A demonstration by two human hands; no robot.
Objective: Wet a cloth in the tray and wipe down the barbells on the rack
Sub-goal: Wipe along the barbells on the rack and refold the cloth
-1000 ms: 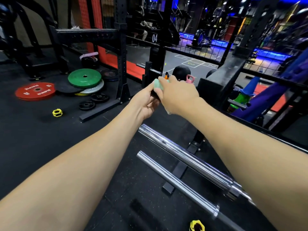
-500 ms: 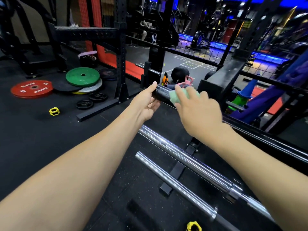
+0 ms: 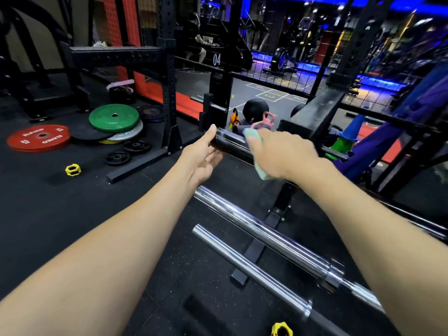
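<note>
Both arms are stretched out over the rack; the left hand (image 3: 204,154) has its grip curled round the end of the top bar (image 3: 228,143), a dark sleeve, thumb on top and fingers underneath; the right hand (image 3: 283,152) sits just beside it on the same sleeve with the cloth (image 3: 253,139), a pale green one, pressed under its palm, so that grip is holding the cloth against the bar, one corner poking out past the fingertips and another hanging below the wrist; two chrome bars lie lower on the rack, nearer the camera, the middle bar (image 3: 261,232) and the low bar (image 3: 247,263), both running off to the lower right; off to the left on the floor (image 3: 60,214) there's a red plate (image 3: 38,138), a green plate (image 3: 114,117) stacked on a couple of others, some small black plates and a yellow collar (image 3: 72,170); another yellow collar sits at the bottom edge of the view.
</note>
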